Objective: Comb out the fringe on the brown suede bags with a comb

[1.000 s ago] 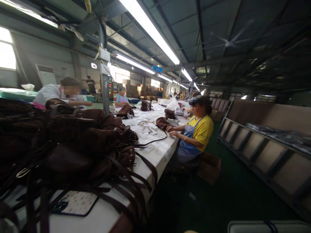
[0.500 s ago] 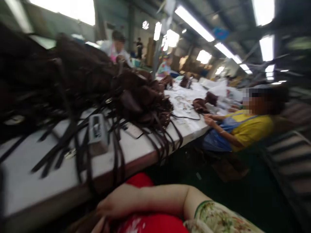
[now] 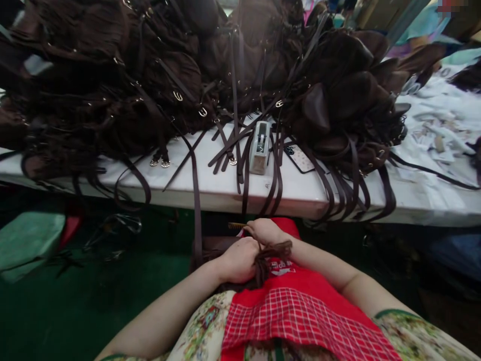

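Left hand [image 3: 236, 260] clenched round soft brown tassel [image 3: 277, 249], stringy fringe spilling just right of the fingers. Right hand [image 3: 265, 230] closed on tan toothed comb [image 3: 236, 225], just beyond left knuckles. Glossy strap-tangled bags [image 3: 158, 85] well beyond. Against half a second back: gaze down onto lap, blur gone

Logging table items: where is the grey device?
Head view, centre: the grey device stands on the white table among brown straps, just left of the phone, before the bags.
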`<state>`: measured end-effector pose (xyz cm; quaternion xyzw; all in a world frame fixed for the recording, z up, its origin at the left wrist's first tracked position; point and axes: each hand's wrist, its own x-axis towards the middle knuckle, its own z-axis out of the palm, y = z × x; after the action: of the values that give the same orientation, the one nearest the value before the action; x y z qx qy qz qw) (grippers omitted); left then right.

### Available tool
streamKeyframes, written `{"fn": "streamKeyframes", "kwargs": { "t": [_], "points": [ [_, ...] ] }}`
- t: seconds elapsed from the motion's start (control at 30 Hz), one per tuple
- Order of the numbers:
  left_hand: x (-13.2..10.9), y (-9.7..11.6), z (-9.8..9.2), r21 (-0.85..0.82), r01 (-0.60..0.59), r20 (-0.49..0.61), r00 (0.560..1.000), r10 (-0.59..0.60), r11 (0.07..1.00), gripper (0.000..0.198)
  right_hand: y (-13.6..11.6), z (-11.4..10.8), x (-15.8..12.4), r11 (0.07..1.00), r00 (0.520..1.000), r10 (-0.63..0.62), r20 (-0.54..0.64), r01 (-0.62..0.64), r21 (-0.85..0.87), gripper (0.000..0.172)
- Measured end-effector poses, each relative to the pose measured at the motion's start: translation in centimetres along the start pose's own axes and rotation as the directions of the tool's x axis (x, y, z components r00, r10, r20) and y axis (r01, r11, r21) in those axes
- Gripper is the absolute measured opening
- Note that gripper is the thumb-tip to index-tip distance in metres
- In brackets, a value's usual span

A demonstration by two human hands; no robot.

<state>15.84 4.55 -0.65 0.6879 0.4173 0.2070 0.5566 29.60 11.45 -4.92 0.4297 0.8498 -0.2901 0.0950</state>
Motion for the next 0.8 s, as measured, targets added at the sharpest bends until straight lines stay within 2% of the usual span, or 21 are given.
{"fn": "streamKeyframes", "kwargs": {
  "t": [0.1,0.17,0.23,0.3,0.37,0.43,0.5,0.63,0.73,0.8],
  "points": [
    [0.0,-0.7,-0.7,-0.156,0.049,-0.006,0.999,-0.051,0.987,0.019,1.7,-0.1,0.3,0.989,0.994,0.061,-0.088,-0.048,0.142,0.041],
    [0.0,-1.4,-1.6,-0.345,0.114,-0.069,0.987,-0.146,0.932,0.029,2.7,-0.8,-0.3,0.952,0.972,0.131,-0.194,-0.069,0.297,0.043],
    [0.1,-1.9,-2.4,-0.476,0.172,-0.093,0.965,-0.244,0.862,0.037,3.2,-1.7,-1.6,0.900,0.941,0.171,-0.294,-0.027,0.436,0.043],
    [0.3,-2.1,-3.0,-0.492,0.222,-0.068,0.954,-0.291,0.842,0.042,2.9,-2.7,-3.2,0.874,0.910,0.150,-0.387,0.061,0.481,0.042],
    [0.6,-2.1,-3.2,-0.467,0.223,-0.034,0.963,-0.269,0.856,0.043,1.9,-3.4,-4.7,0.906,0.902,0.044,-0.429,0.145,0.397,0.039],
    [1.0,-2.0,-3.1,-0.433,0.190,-0.025,0.975,-0.222,0.881,0.039,0.8,-3.7,-5.6,0.952,0.922,-0.102,-0.373,0.200,0.233,0.036],
    [1.4,-1.9,-2.8,-0.376,0.159,-0.029,0.983,-0.183,0.913,0.033,0.0,-3.8,-5.7,0.975,0.946,-0.177,-0.271,0.206,0.085,0.035],
    [1.8,-1.3,-2.3,-0.268,0.124,-0.016,0.991,-0.133,0.956,0.028,-0.2,-3.6,-4.6,0.987,0.972,-0.150,-0.179,0.136,-0.090,0.035],
    [1.7,-0.6,-2.4,-0.251,0.068,0.014,0.998,-0.067,0.965,0.033,0.2,-3.2,-3.8,0.986,0.979,-0.138,-0.149,0.121,-0.118,0.031],
    [1.5,-0.2,-2.6,-0.217,0.018,-0.005,1.000,-0.020,0.976,0.034,0.4,-2.9,-3.3,0.989,0.981,-0.121,-0.150,0.106,-0.104,0.030]
  ]
}}
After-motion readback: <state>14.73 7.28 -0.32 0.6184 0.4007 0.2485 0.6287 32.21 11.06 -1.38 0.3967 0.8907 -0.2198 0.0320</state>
